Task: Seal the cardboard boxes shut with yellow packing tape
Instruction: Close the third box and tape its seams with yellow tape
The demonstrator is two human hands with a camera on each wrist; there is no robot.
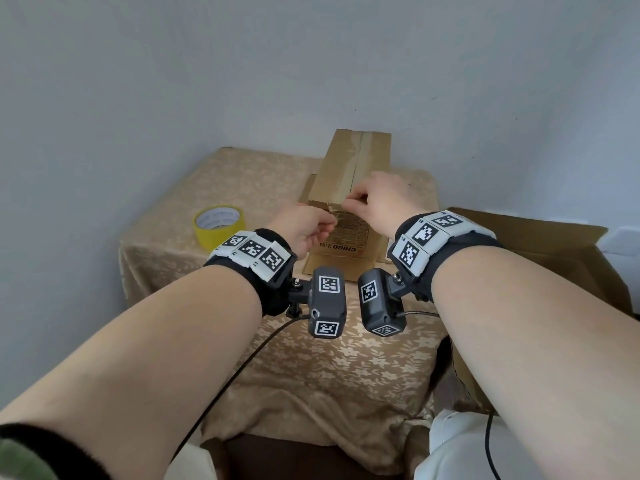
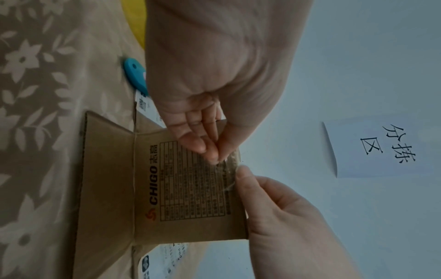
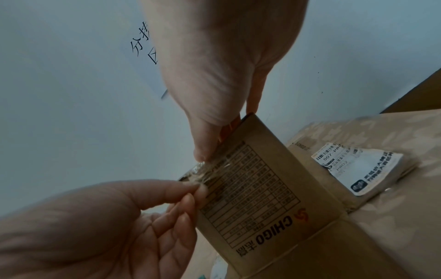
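Both hands meet at the CHIGO cardboard box: left hand and right hand pinch crinkled clear tape at its top edge.

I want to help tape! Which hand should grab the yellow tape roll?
Probably the left hand: the yellow packing tape roll lies on the flowered tablecloth on its side, while the right hand is farther, across the brown cardboard box.

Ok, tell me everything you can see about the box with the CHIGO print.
The box is plain brown cardboard, long and narrow, lying on the floral cloth. Its near end panel carries the CHIGO logo and a printed table. A crinkled strip of tape sits at that panel's top edge, pinched by both the left hand and the right hand. White shipping labels show on its side flaps.
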